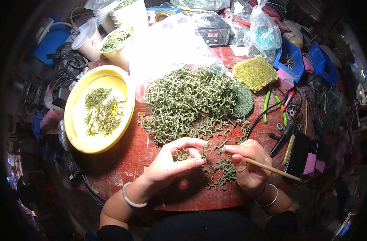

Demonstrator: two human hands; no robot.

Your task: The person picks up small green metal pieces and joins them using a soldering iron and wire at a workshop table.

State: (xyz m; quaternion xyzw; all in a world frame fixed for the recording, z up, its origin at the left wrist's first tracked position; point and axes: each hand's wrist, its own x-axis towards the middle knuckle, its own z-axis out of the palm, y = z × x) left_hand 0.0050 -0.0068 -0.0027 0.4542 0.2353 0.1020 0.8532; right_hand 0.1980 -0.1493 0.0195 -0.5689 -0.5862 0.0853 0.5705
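Over the near part of the red table, my left hand [173, 158] pinches a small green hook-shaped piece [204, 152] between thumb and fingertips. My right hand [252, 162] is closed around a thin wooden-handled tool [274, 170]. The handle slants down to the right, and its working end points toward the left hand; the tip is too small to make out. A large heap of similar green pieces [187, 102] lies just beyond both hands. Between and below the hands is a smaller loose pile of green pieces [225, 170].
A yellow basin [73, 134] with green pieces stands at left. Behind are tubs [121, 58], a clear plastic sheet [167, 48] and a black box with a red display [211, 32]. At right are a yellow-green textured pad [256, 73], blue bins [290, 60] and a black cable [256, 120].
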